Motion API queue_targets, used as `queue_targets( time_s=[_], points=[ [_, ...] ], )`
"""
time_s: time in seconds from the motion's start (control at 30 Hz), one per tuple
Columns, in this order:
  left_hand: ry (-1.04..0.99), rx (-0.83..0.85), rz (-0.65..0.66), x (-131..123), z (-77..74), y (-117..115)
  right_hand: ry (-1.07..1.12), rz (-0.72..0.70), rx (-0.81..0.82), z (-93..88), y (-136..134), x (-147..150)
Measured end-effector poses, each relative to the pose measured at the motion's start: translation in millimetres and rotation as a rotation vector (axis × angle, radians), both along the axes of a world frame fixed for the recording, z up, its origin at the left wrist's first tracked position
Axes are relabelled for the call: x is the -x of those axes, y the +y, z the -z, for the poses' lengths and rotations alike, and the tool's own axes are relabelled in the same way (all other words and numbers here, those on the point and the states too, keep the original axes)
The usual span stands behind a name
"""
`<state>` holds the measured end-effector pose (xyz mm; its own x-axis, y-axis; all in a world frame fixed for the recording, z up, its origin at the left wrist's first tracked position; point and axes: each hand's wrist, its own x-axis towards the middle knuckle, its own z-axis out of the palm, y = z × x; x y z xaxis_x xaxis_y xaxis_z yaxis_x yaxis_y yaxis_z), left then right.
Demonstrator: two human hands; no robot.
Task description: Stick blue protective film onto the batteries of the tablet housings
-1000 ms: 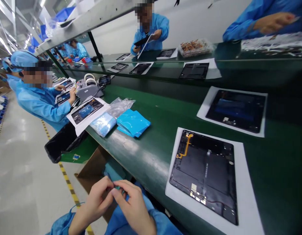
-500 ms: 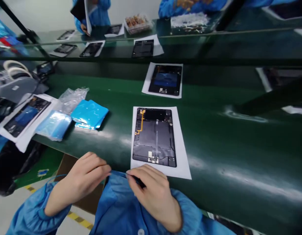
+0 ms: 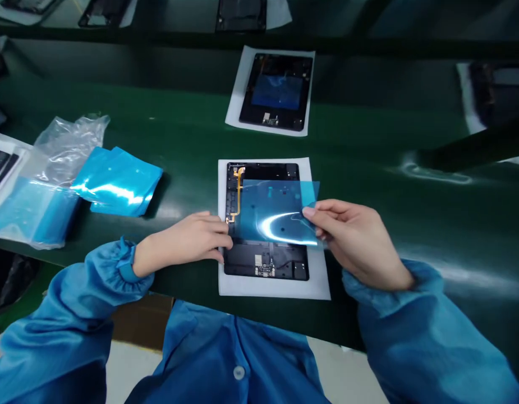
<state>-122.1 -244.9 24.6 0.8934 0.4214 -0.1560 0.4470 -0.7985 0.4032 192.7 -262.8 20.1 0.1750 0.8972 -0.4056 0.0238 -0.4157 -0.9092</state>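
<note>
My right hand [image 3: 352, 238] pinches the right edge of a clear blue plastic film [image 3: 280, 210] between thumb and fingers. The film lies over the middle of a black tablet back housing [image 3: 242, 258]; whether it touches the housing all over I cannot tell. An orange flex cable [image 3: 239, 196] shows left of the film, and a small circuit board [image 3: 265, 269] below it. At the housing's left edge rests my left hand [image 3: 204, 235], fingers a little apart with nothing in them. A white paper sheet [image 3: 280, 289] lies under the housing.
A stack of blue films [image 3: 120, 179] lies to the left, beside a clear plastic bag [image 3: 69, 146] with more blue film. Farther back, another tablet housing [image 3: 248, 106] with a blue patch lies on paper. A dark post [image 3: 478, 148] stands at the right.
My hands have moved from the table's front edge up to the housing. A blue film now covers its middle, in my right hand. The view has tilted down.
</note>
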Motion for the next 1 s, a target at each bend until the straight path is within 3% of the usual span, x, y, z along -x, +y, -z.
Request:
queue_targets(
  time_s=[0.17, 0.43, 0.67, 1.0],
  points=[
    [-0.110, 0.031, 0.038, -3.1, 13.0, -5.2, -0.035, -0.033, 0.105, 6.6, -4.1, -0.7],
    [-0.318, 0.005, 0.033, 6.6, 24.3, -4.6, -0.076, -0.021, 0.110, 13.7, -12.5, -7.4],
    [-0.333, 0.008, 0.034, 4.7, 23.0, -1.2, -0.172, -0.060, 0.079, 18.8, -17.7, -12.5],
    [-0.260, 0.050, 0.016, 2.6, 19.3, -0.2, -0.235, -0.098, 0.052, 10.1, -16.0, -8.9]
  ],
)
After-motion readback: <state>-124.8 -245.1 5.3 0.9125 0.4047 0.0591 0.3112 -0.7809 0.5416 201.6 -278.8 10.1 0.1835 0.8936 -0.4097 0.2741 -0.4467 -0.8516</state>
